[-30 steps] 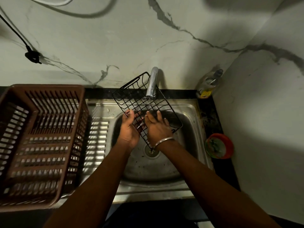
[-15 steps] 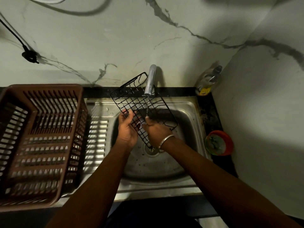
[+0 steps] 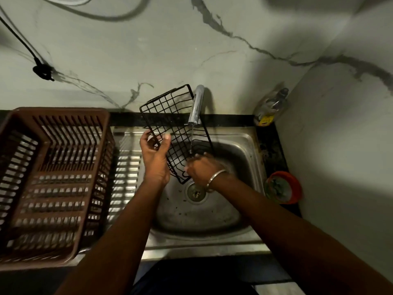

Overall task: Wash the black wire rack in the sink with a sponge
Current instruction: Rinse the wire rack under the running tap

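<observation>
Mid-frame, the black wire rack (image 3: 170,116) stands tilted over the sink (image 3: 244,145), low corner near the drain (image 3: 195,191), under the thin stream from the tap (image 3: 196,107). My left hand (image 3: 155,158) has its grip clamped on the rack's left edge; my right hand (image 3: 202,167) is at the low corner (its grip I cannot tell; no sponge shows). I judge this rinsing; next, turn the rack so the upper wires meet the water.
</observation>
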